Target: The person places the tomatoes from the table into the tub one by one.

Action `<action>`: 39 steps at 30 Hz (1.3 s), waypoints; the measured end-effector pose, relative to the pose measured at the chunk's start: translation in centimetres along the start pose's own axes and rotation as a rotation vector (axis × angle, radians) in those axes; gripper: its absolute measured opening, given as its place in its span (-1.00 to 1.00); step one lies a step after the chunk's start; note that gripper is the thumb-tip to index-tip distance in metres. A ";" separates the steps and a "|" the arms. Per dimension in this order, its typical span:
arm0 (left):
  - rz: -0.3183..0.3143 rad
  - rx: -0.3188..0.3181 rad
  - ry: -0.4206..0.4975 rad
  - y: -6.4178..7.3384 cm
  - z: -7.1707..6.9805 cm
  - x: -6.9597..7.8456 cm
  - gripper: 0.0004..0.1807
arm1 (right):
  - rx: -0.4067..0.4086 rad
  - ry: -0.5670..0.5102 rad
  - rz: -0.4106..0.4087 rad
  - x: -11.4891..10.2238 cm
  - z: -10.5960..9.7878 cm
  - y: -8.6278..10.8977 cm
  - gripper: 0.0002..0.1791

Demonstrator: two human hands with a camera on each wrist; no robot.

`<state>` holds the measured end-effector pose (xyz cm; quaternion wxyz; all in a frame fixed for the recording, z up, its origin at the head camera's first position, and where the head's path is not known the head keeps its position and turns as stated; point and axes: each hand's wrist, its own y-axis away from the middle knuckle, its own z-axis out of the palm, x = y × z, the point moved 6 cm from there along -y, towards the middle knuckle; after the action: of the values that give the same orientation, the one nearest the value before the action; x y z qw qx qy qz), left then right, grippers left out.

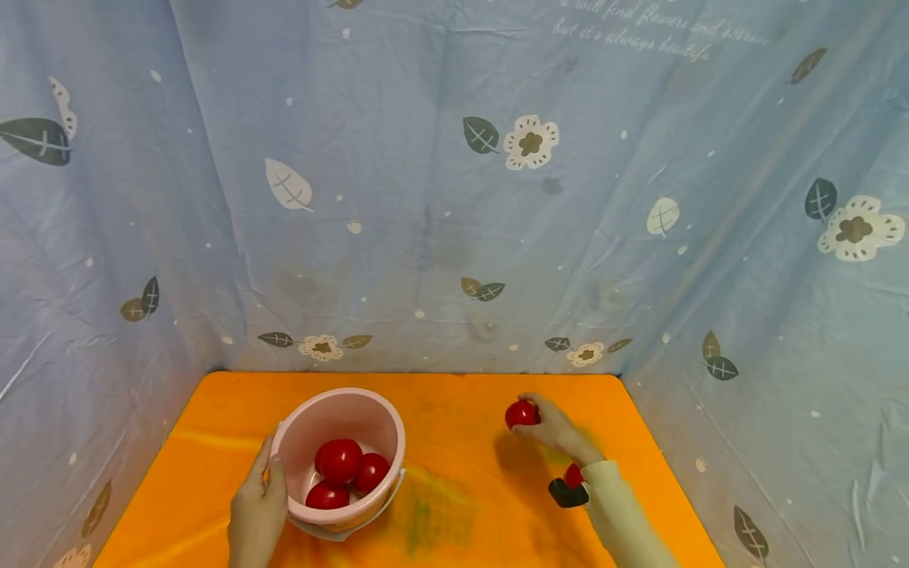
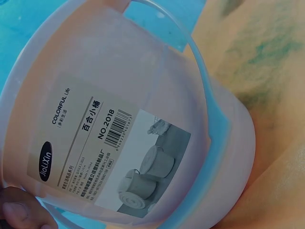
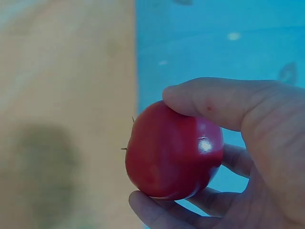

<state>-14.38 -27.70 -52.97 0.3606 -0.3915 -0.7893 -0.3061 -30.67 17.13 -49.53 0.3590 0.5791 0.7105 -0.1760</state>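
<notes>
A pink plastic bucket (image 1: pixel 387 426) stands tilted at the left of the orange-covered table, its mouth toward me. Several red tomatoes (image 1: pixel 341 461) lie inside it. My left hand (image 1: pixel 257 505) grips the bucket's left rim; in the left wrist view, the thumb (image 2: pixel 19 214) shows beside the printed label (image 2: pixel 95 148) on the bucket's wall. Over the right part of the table, my right hand (image 1: pixel 554 432) holds another tomato (image 3: pixel 171 150) between thumb and fingers. Thin stem tips stick out from its far side.
The orange tabletop (image 1: pixel 454 442) spans between the two hands. Blue flower-print curtains (image 1: pixel 398 237) enclose the table at the back and sides. A white handle (image 1: pixel 376 513) hangs at the bucket's front. A black-and-red item (image 1: pixel 568 493) sits by my right cuff.
</notes>
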 end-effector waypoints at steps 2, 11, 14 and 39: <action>0.010 0.006 0.004 0.1 0.0 0.1 -0.31 | 0.006 0.019 -0.031 -1.5 -1.0 -0.6 -0.30; 0.021 0.002 0.000 0.1 -0.1 0.1 -0.34 | -0.008 0.064 -0.190 -9.0 -3.6 -2.7 -0.26; 0.026 0.003 0.001 0.1 -0.1 0.0 -0.33 | -0.012 0.090 -0.260 -11.6 -3.8 -3.3 -0.25; 0.038 0.004 0.024 0.1 -0.1 0.1 -0.33 | -0.165 0.308 -0.494 -28.5 -0.3 -4.9 -0.26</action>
<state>-14.29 -27.72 -52.78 0.3763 -0.4021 -0.7780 -0.3024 -33.39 -3.81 -29.83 0.2392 0.3774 0.8879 -0.1099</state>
